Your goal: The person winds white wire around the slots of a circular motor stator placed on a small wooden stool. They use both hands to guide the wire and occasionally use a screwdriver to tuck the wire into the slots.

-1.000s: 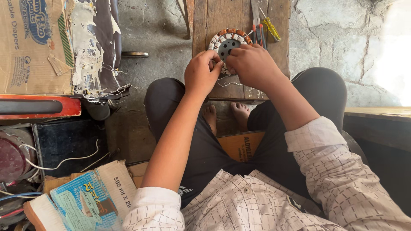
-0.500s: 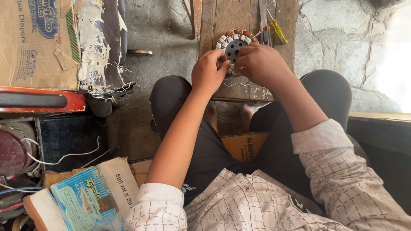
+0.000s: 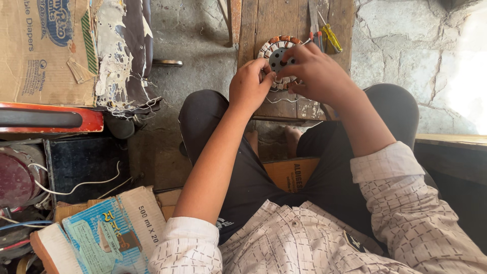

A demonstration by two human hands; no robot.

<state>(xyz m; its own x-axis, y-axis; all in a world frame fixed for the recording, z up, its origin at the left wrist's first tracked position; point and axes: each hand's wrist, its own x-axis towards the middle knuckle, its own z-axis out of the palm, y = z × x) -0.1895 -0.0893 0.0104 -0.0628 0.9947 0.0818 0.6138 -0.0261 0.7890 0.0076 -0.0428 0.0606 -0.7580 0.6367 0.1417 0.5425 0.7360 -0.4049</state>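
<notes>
- The left hand (image 3: 249,83) pinches the near-left rim of the wound stator (image 3: 278,57), a round motor part ringed with copper coils and a dark hub, fingers curled narrow against it.
- The right hand (image 3: 315,73) covers the part's right side, fingertips closed on the coils or a thin wire; what exactly it grips I cannot tell.
- The stator rests flat on the wooden tabletop (image 3: 264,20), between the person's knees and near the board's front edge.
- Thin white wire (image 3: 281,99) trails loose off the part toward that front edge.
- Risk, as I judge it: a hard tug on fine winding wire could snap it or pull a coil loose, since both hands work close together.
- The loose wire could snag under a palm.
- The yellow-handled screwdriver (image 3: 332,38) and the tools beside it lie just behind the right hand; a backward sweep might knock them off the board.
</notes>
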